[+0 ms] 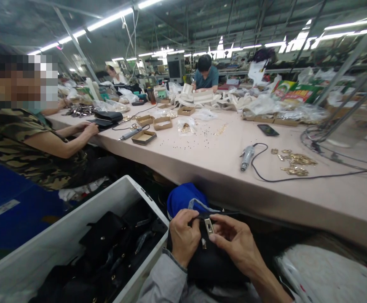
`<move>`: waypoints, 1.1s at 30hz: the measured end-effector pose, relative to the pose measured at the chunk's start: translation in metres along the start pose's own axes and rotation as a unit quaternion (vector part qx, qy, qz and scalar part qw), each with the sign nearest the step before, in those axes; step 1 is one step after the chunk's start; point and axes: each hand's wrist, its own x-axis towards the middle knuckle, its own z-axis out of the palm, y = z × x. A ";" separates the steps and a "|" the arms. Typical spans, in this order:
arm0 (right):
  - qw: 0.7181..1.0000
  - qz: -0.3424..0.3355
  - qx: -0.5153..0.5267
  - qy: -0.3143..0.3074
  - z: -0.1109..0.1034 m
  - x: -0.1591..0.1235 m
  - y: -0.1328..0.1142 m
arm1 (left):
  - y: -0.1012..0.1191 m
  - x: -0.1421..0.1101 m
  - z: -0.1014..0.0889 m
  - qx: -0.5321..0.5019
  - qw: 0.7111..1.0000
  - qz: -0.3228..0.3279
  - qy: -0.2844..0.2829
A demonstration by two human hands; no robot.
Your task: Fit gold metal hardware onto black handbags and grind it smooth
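A black bag [216,267] rests on my lap at the table's front edge. My left hand [185,236] is closed, pinching the bag's dark upper edge. Between the thumb and fingers of my right hand [235,240] is a gold-coloured metal clasp plate [209,226] with a slot in it, held against that edge. A small metal fitting [204,243] shows on the black material just below the plate. The underside of the bag is hidden in shadow.
At left stands a grey-white bin [129,185] of black bags. On the table [183,160] lie an electric screwdriver [247,157] with its cord, gold fittings [298,160], a phone [268,130] and small boxes [144,137]. A co-worker [34,139] sits at left.
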 end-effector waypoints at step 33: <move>0.999 -0.020 0.020 -0.037 -0.006 -0.011 0.005 | 0.000 -0.010 0.005 0.043 0.998 0.036 -0.009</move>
